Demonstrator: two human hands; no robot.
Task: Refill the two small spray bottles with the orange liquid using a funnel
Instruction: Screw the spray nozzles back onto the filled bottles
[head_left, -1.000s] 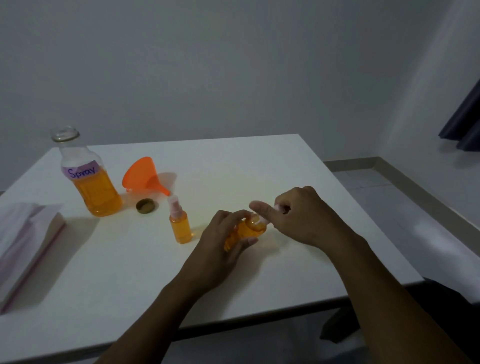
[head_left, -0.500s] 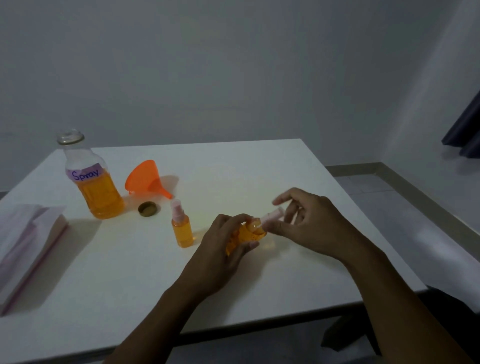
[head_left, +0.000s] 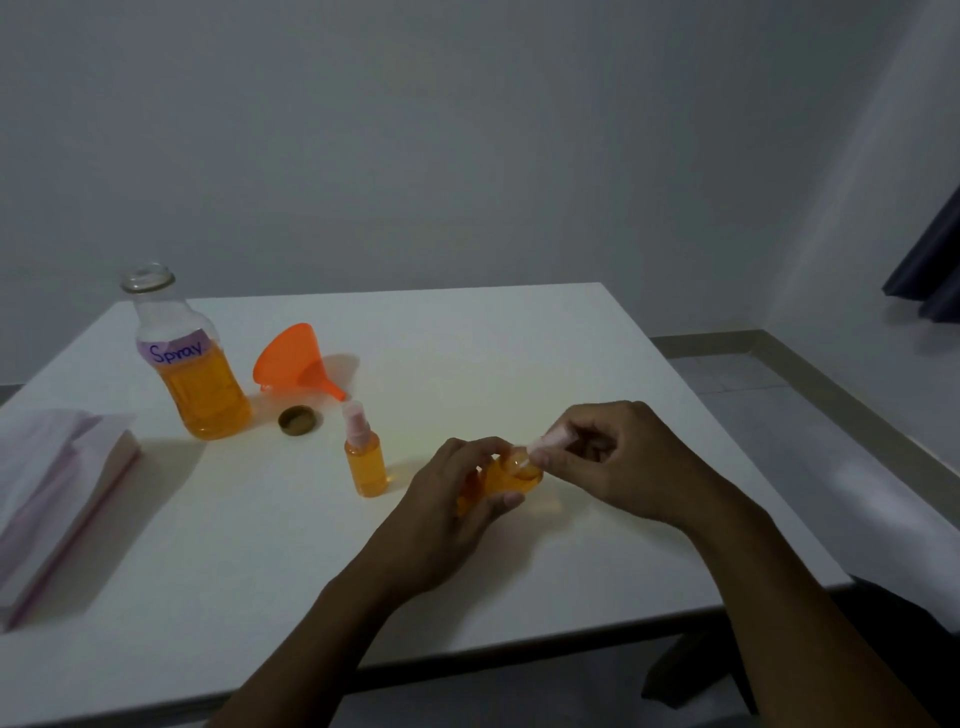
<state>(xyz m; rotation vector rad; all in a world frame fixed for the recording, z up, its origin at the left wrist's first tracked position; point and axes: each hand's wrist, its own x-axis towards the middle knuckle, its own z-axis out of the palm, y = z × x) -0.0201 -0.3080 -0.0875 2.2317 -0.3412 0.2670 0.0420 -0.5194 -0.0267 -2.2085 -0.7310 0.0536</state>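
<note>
My left hand (head_left: 447, 514) curls round a small clear plastic spray bottle of orange liquid (head_left: 511, 475), held tilted; my right hand (head_left: 618, 462) pinches its pale pink spray top (head_left: 550, 441) at the bottle's mouth; the second small orange-filled spray bottle (head_left: 365, 462) stands upright just left of my left fingers; the orange plastic funnel (head_left: 291, 358) lies on its side beyond it.

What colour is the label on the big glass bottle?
The label is pale lilac, with "Spray" handwritten in darker purple; the head view shows it.
</note>
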